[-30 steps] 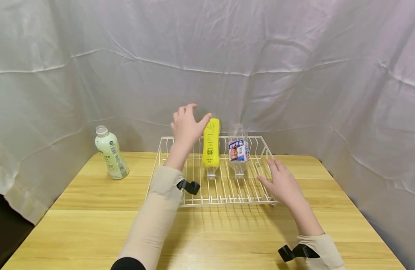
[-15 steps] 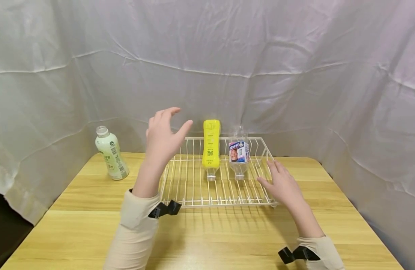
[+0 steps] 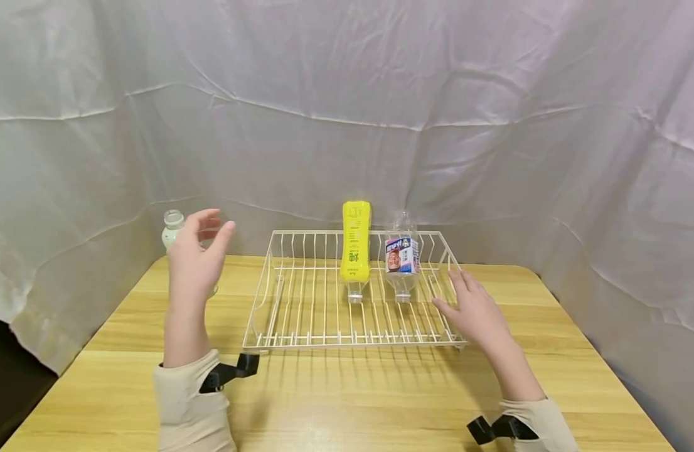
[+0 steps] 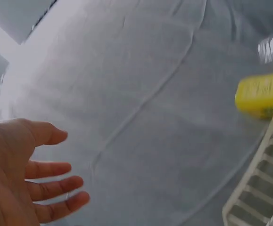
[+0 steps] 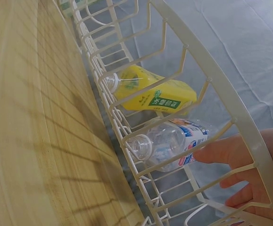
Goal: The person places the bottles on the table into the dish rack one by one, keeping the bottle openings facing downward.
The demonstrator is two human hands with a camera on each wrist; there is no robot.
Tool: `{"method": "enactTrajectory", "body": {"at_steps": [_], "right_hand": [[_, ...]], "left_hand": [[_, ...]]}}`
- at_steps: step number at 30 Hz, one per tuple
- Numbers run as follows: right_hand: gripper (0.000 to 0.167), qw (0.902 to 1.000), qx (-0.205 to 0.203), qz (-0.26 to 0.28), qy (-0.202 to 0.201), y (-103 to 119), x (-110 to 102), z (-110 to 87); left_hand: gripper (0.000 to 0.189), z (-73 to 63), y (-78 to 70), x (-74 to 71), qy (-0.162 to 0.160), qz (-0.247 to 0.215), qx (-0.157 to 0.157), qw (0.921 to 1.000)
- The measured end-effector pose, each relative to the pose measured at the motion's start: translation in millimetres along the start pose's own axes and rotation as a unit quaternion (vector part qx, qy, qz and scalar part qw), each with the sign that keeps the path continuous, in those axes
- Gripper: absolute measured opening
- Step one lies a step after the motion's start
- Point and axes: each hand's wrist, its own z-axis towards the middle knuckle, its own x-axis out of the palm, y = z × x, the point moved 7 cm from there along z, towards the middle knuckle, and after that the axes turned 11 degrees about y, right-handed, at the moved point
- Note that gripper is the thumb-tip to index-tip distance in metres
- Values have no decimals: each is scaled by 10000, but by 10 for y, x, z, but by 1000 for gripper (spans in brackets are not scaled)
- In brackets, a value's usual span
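My left hand (image 3: 197, 263) is in front of the pale green bottle (image 3: 172, 220) at the table's left, hiding most of it. Its fingers are loosely bent with a gap to the thumb, and nothing is held, as the left wrist view also shows. My right hand (image 3: 475, 307) rests at the right side of the white wire dish rack (image 3: 302, 344), fingers relaxed. In the rack, a yellow-labelled bottle (image 3: 356, 242) stands neck down, leaning back. To its right a clear bottle (image 3: 402, 254) with a blue and white label is also neck down.
The rack stands on a wooden table (image 3: 347, 402) with rounded back corners. Grey cloth (image 3: 302, 125) hangs behind it and along both sides. Small black camera mounts (image 3: 228, 373) are strapped to both wrists.
My left hand has moved left and toward me, from beside the yellow-labelled bottle over the rack to in front of the pale green bottle. The right hand has stayed by the rack's right side.
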Motion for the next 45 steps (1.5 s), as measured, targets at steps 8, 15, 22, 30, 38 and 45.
{"method": "enactTrajectory", "body": {"at_steps": [8, 15, 22, 30, 38, 45], "right_hand": [[78, 10000, -16, -24, -63, 23, -21, -6], [80, 10000, -8, -38, -6, 6, -6, -6], [84, 10000, -3, -37, 22, -21, 18, 2], [76, 10000, -17, -1, 26, -10, 16, 10], [75, 10000, -10, -43, -10, -17, 20, 16], [74, 10000, -4, -36, -16, -17, 19, 14]], "left_hand": [[44, 64, 539, -337, -1102, 316, -364, 9927], [52, 97, 1123, -399, -1085, 201, -861, 9902], [66, 92, 1626, -319, -1123, 185, -1221, 9860], [79, 7, 1985, -180, -1009, 532, -1665, 9794], [94, -25, 2263, -27, -459, 1019, -2143, 9704], [96, -2, 2389, 90, -113, 1292, -2257, 9655]]}}
